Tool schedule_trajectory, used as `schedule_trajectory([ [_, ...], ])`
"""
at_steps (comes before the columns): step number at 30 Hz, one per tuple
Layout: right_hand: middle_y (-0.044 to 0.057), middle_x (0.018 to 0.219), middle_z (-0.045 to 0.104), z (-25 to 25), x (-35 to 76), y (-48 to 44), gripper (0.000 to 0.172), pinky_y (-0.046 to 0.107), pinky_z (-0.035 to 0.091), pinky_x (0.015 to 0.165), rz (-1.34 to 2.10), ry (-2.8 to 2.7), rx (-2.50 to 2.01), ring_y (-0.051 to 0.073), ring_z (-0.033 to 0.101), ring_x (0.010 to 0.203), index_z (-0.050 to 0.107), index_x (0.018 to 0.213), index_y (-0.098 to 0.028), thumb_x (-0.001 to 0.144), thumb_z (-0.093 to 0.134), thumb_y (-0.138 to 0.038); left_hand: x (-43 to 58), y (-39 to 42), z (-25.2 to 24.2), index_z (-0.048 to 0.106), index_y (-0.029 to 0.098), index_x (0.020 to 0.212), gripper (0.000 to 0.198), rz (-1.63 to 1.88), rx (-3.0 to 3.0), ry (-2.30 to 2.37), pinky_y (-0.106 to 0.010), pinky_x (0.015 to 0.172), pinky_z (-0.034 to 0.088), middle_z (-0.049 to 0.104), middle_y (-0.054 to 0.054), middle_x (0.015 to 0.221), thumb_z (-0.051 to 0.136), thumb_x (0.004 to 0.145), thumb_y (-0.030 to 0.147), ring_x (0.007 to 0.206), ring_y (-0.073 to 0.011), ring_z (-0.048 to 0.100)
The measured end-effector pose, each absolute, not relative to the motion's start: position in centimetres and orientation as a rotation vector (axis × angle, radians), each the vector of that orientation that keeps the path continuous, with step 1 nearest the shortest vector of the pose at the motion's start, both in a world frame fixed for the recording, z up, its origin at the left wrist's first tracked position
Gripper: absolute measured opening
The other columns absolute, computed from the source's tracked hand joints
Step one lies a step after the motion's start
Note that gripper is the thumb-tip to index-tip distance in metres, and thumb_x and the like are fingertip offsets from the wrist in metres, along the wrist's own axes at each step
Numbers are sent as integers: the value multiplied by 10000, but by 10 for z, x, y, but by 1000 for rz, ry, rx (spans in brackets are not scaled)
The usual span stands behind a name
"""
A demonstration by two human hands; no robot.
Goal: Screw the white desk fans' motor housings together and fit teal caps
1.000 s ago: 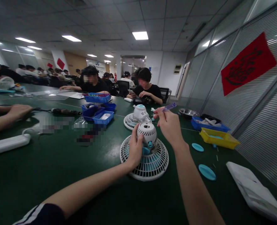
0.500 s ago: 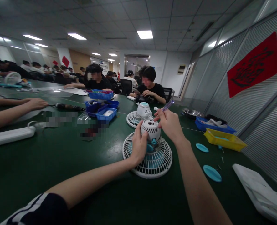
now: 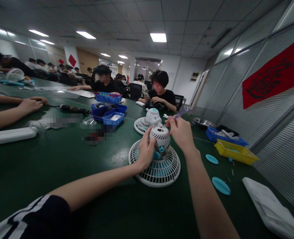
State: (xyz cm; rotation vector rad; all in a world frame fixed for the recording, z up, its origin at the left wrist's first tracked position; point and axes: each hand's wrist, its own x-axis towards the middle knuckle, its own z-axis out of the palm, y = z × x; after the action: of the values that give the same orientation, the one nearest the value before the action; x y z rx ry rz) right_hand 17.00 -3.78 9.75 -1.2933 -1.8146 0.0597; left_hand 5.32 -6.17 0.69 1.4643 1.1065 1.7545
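Note:
A white fan with a slatted grille (image 3: 163,177) lies face down on the green table, its rounded motor housing (image 3: 160,132) pointing up. My left hand (image 3: 146,150) wraps round the left side of that housing, fingers behind and thumb in front. In my right hand (image 3: 181,132) is a screwdriver with a clear purple handle (image 3: 181,112), held slanted at the upper right of the housing; its tip is hidden by my fingers. A light blue knob (image 3: 162,149) sticks out of the housing's front. Just behind stands a second fan (image 3: 153,116), also face down.
Blue bins (image 3: 113,119) stand beyond on the left, a yellow bin (image 3: 233,152) and metal bowl (image 3: 203,123) on the right. Light blue oval covers (image 3: 221,186) and a white plastic part (image 3: 271,205) lie nearer. Another person's hands (image 3: 32,105) rest at left; a person sits opposite.
The view has shifted slightly. My left hand stays on the housing, and the screwdriver in my right hand leans a little lower. At left, the other person's hands have moved slightly.

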Motion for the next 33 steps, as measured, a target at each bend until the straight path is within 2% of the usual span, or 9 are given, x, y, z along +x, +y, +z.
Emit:
schedule_trajectory([
  [5, 88, 721, 659, 99, 177, -37, 342, 297, 428, 594, -31, -1831, -1310, 196, 602, 597, 621, 719, -183, 874, 403, -397, 50, -59, 8, 388, 215, 1267, 488, 1717, 1500, 1090, -409, 1085, 242, 434, -51, 1335, 412, 789, 304, 1248, -224, 373],
  [16, 57, 686, 660, 108, 186, -40, 321, 303, 434, 576, -33, -1793, -1271, 157, 558, 503, 591, 742, -185, 884, 390, -391, 41, -57, 10, 339, 232, 1289, 597, 1594, 1650, 1030, -437, 1055, 290, 423, -74, 1331, 569, 747, 334, 1214, -248, 406],
  [21, 41, 654, 654, 113, 183, -46, 315, 281, 420, 529, 16, -1746, -1210, 143, 556, 481, 575, 736, -185, 886, 390, -390, 48, -63, 9, 348, 252, 1276, 596, 1647, 1579, 1102, -475, 1048, 293, 425, -73, 1329, 590, 735, 320, 1217, -268, 405],
  [33, 22, 625, 641, 103, 186, -34, 330, 261, 408, 497, 170, -1783, -1160, 121, 553, 434, 516, 701, -181, 901, 354, -388, 56, -71, 6, 328, 286, 1282, 566, 1659, 1526, 1161, -479, 1043, 299, 411, -61, 1333, 561, 768, 322, 1230, -263, 389],
])
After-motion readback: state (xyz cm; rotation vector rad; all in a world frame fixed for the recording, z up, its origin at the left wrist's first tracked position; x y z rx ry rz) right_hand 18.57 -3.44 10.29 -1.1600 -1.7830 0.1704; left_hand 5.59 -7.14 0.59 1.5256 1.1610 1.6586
